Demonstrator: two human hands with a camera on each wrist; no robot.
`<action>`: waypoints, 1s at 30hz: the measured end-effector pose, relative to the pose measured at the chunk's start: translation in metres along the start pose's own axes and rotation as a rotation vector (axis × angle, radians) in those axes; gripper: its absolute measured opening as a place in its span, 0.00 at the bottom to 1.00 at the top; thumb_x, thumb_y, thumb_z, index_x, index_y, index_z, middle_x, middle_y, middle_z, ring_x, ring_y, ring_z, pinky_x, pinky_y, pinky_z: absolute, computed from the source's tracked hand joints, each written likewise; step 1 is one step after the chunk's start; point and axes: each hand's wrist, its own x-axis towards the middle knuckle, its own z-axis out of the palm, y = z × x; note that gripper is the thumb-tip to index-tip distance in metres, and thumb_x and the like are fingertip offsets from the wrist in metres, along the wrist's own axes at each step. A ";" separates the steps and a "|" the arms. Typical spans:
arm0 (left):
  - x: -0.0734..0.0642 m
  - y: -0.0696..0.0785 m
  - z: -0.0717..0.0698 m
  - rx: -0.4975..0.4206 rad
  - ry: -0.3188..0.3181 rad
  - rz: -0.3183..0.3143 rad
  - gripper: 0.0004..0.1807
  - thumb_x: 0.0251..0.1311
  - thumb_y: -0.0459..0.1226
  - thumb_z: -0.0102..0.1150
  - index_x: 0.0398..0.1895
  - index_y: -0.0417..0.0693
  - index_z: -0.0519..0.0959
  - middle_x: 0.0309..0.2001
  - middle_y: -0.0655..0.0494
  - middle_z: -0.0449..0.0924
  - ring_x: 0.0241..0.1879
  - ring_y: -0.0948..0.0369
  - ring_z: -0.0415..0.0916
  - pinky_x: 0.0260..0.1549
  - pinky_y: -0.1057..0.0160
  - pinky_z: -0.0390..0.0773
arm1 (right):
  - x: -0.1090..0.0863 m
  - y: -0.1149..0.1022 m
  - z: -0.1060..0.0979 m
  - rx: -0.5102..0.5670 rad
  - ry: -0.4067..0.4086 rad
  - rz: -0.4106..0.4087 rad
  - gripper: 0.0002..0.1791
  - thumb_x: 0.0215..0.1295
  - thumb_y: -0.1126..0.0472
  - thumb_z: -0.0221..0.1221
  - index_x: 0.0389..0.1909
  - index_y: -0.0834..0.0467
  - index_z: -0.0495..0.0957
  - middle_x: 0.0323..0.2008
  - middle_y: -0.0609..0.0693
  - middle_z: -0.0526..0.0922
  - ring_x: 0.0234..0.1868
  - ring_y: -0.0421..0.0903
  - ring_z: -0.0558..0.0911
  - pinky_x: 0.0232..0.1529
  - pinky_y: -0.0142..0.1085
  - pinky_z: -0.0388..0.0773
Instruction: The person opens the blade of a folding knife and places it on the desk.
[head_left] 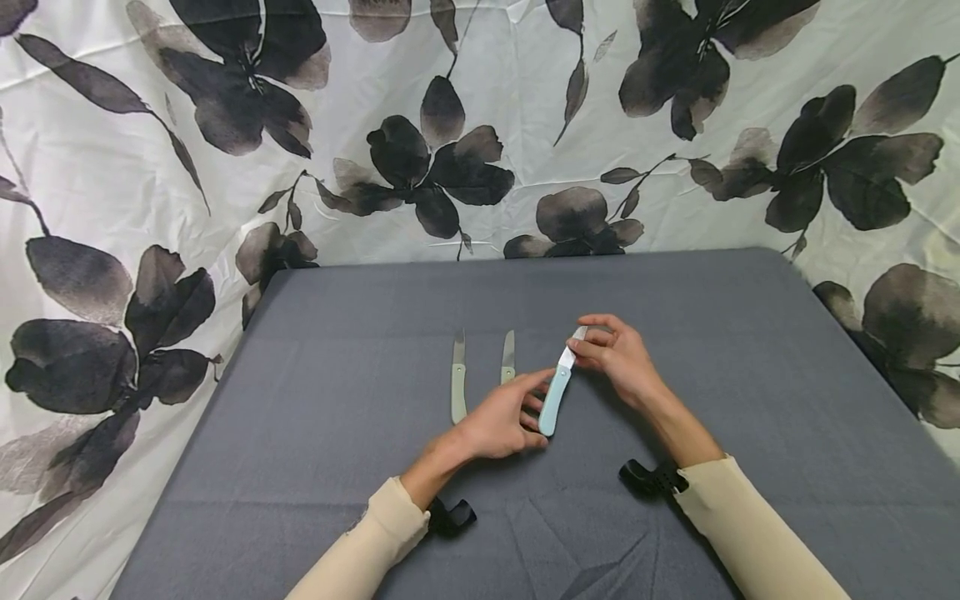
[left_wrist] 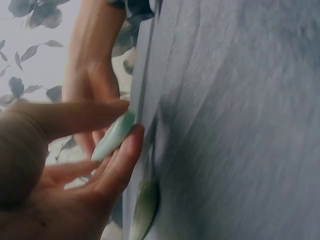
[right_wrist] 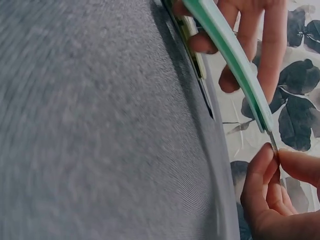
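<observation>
A folding knife with a light blue handle (head_left: 555,402) is held above the table, its blade swung out and pointing away. My right hand (head_left: 622,358) pinches the blade between thumb and fingers; the right wrist view shows the fingertips (right_wrist: 267,155) just past the end of the slotted handle. Around the butt end of the handle is my left hand (head_left: 498,421), thumb on one side and fingers on the other. Left of it lie two folding knives with pale green handles, one at the far left (head_left: 458,392), the other (head_left: 508,358) partly hidden by my left hand.
A grey cloth covers the table (head_left: 337,350), with creases near its front. Behind it hangs a white curtain (head_left: 525,83) with dark flowers. Black wrist mounts sit under both cream sleeves (head_left: 382,533).
</observation>
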 end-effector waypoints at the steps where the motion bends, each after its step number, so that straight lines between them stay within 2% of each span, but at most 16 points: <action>1: 0.001 0.000 0.003 0.011 0.023 0.000 0.54 0.52 0.18 0.70 0.82 0.44 0.57 0.67 0.40 0.70 0.54 0.48 0.83 0.45 0.70 0.85 | 0.001 0.001 0.000 -0.001 0.008 0.001 0.30 0.72 0.69 0.62 0.69 0.70 0.61 0.32 0.38 0.86 0.35 0.34 0.87 0.43 0.32 0.87; 6: 0.005 0.000 0.012 0.045 0.103 -0.001 0.53 0.49 0.17 0.72 0.80 0.41 0.60 0.62 0.39 0.72 0.51 0.50 0.83 0.42 0.72 0.85 | 0.002 0.004 0.002 -0.002 0.029 -0.008 0.26 0.72 0.70 0.62 0.65 0.70 0.63 0.30 0.38 0.86 0.34 0.34 0.87 0.43 0.32 0.87; 10: 0.006 0.000 0.014 0.061 0.118 -0.008 0.52 0.51 0.19 0.73 0.80 0.39 0.59 0.61 0.39 0.73 0.51 0.52 0.82 0.43 0.71 0.85 | 0.005 0.006 0.004 -0.027 0.031 -0.006 0.27 0.73 0.69 0.61 0.66 0.72 0.63 0.32 0.38 0.86 0.34 0.35 0.87 0.42 0.31 0.87; 13: 0.006 0.000 0.014 0.088 0.131 -0.011 0.52 0.52 0.21 0.75 0.80 0.38 0.59 0.61 0.40 0.72 0.53 0.52 0.81 0.43 0.72 0.85 | 0.007 0.006 0.005 -0.074 0.029 -0.004 0.27 0.73 0.69 0.61 0.68 0.73 0.65 0.36 0.44 0.86 0.36 0.36 0.87 0.43 0.32 0.87; 18: 0.006 0.000 0.016 0.146 0.153 -0.006 0.51 0.51 0.24 0.77 0.79 0.38 0.62 0.62 0.40 0.70 0.53 0.51 0.80 0.40 0.75 0.83 | 0.010 0.005 0.006 -0.234 0.020 -0.005 0.27 0.73 0.66 0.62 0.69 0.70 0.68 0.48 0.60 0.82 0.38 0.36 0.86 0.45 0.32 0.87; 20: 0.007 -0.001 0.017 0.180 0.160 -0.012 0.50 0.51 0.25 0.78 0.78 0.39 0.63 0.61 0.40 0.70 0.50 0.53 0.81 0.37 0.76 0.81 | 0.010 0.005 0.006 -0.323 0.022 -0.014 0.27 0.73 0.65 0.62 0.68 0.69 0.70 0.52 0.65 0.80 0.40 0.37 0.85 0.44 0.32 0.86; 22: 0.008 -0.001 0.018 0.219 0.167 -0.016 0.50 0.51 0.26 0.79 0.78 0.39 0.64 0.60 0.41 0.70 0.46 0.55 0.80 0.35 0.75 0.80 | 0.009 0.006 0.005 -0.404 0.027 -0.029 0.25 0.72 0.65 0.63 0.67 0.68 0.72 0.54 0.67 0.80 0.43 0.42 0.85 0.43 0.32 0.85; 25: 0.009 -0.001 0.020 0.290 0.173 -0.028 0.50 0.51 0.29 0.79 0.78 0.39 0.64 0.58 0.43 0.70 0.45 0.57 0.77 0.38 0.73 0.79 | 0.008 0.006 0.003 -0.522 0.028 -0.058 0.24 0.72 0.65 0.63 0.66 0.67 0.75 0.55 0.68 0.81 0.48 0.52 0.84 0.41 0.32 0.82; 28: 0.010 -0.001 0.022 0.350 0.173 -0.046 0.50 0.52 0.30 0.80 0.78 0.39 0.63 0.56 0.45 0.71 0.47 0.60 0.74 0.44 0.71 0.78 | 0.008 0.006 0.001 -0.588 0.010 -0.066 0.25 0.72 0.64 0.63 0.67 0.68 0.75 0.55 0.68 0.81 0.51 0.59 0.83 0.40 0.33 0.80; 30: 0.012 -0.001 0.023 0.380 0.170 -0.057 0.50 0.52 0.31 0.80 0.78 0.39 0.64 0.55 0.47 0.71 0.46 0.61 0.73 0.45 0.70 0.77 | 0.008 0.006 0.000 -0.615 -0.005 -0.062 0.25 0.72 0.64 0.63 0.67 0.68 0.75 0.54 0.68 0.81 0.50 0.59 0.83 0.40 0.34 0.79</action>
